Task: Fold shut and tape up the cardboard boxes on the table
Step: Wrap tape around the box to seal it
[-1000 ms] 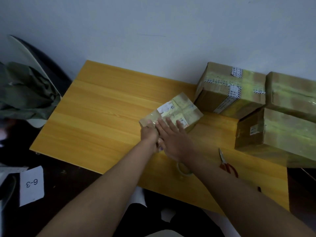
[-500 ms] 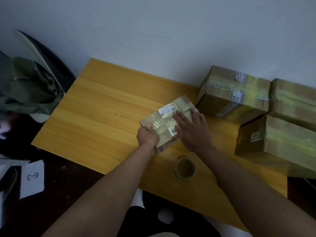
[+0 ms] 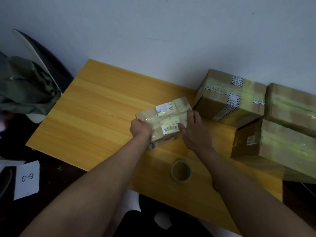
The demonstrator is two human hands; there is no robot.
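Moved: right hand (image 3: 193,132) slid from box (image 3: 164,120) top to its right side | hands: left hand (image 3: 141,128) curls round left end, right fingers hug right side | box: mid table (image 3: 95,106), by tape (image 3: 181,171) | feel: looks light, stiff, slippery with tape; hold both ends

- A crumpled dark green cloth (image 3: 25,86) is lying heaped at the left edge of the view, beside the table.
- A curved white panel with a dark backing (image 3: 38,53), perhaps a chair back, is standing behind the cloth and leaning toward the wall.
- A white paper slip marked "6-3" (image 3: 27,179) is lying on the dark floor (image 3: 56,185) at the lower left, its writing showing upside down.
- A plain pale grey wall (image 3: 153,31) is filling the upper part of the view.
- White patches (image 3: 163,219), too unclear to identify, are showing below the table's near edge.
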